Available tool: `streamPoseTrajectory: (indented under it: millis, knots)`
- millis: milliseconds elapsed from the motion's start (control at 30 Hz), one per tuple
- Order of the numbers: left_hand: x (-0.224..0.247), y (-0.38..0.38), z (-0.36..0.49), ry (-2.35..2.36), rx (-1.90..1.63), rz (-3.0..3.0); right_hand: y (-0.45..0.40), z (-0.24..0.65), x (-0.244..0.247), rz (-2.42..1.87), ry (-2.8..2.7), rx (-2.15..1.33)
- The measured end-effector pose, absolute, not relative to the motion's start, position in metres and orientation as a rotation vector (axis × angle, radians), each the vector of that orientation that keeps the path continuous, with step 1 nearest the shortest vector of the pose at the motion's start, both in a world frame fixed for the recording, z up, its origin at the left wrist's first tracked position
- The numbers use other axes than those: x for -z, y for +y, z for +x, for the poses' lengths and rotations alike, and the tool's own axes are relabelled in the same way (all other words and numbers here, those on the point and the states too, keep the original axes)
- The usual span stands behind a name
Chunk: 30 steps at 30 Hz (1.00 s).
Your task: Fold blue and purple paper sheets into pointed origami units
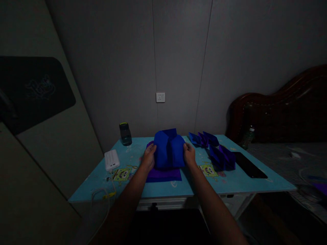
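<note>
A blue sheet of paper (163, 153), bent inward from both sides, is held up above the middle of the table. My left hand (149, 156) grips its left edge, and my right hand (189, 153) pinches the right edge, thumbs toward me. Dark creases or gaps run down the sheet's middle. Beneath it lie flat purple and blue sheets (163, 175), mostly covered. Off to the right stand folded blue and purple paper pieces (222, 158), with several more folded pieces (203, 139) behind them.
The light-blue table (94, 183) carries a water bottle (125, 134) at back left and a white power bank (111, 160) with a cable. A flat black object (249, 165) lies near the right edge. Beyond are a bed headboard (268, 109) and a wall socket (160, 97).
</note>
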<state>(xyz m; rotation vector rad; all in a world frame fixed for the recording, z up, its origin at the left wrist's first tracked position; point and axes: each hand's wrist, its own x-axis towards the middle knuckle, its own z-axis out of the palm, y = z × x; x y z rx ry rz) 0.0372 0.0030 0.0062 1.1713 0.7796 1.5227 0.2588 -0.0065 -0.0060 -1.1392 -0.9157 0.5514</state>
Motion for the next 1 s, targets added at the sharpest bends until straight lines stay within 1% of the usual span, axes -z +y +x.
streamPoseTrajectory:
  millis: [200, 333, 400, 600, 700, 800, 1000]
  knots:
    - [-0.023, 0.010, 0.001, 0.920, -1.613, 1.227, -0.011, 0.292, 0.000, -1.293, -0.875, -0.394]
    - [-0.028, 0.010, -0.009, 1.033, -1.627, 1.347, -0.015, 0.309, -0.013, -1.326, -0.924, -0.412]
    - [-0.029, 0.009, -0.009, 1.091, -1.674, 1.367, -0.019, 0.311, -0.020, -1.325, -0.966, -0.502]
    - [-0.032, 0.000, -0.017, 1.193, -1.794, 1.339, -0.053, 0.309, -0.029, -1.243, -1.199, -0.974]
    - [-0.032, -0.009, -0.023, 1.175, -1.782, 1.334, -0.067, 0.313, -0.030, -1.220, -1.276, -1.064]
    - [-0.030, -0.022, -0.027, 1.162, -1.738, 1.326, -0.067, 0.314, -0.031, -1.238, -1.295, -1.003]
    - [-0.032, -0.061, -0.037, 1.098, -1.649, 1.283, -0.054, 0.309, -0.036, -1.280, -1.189, -0.666]
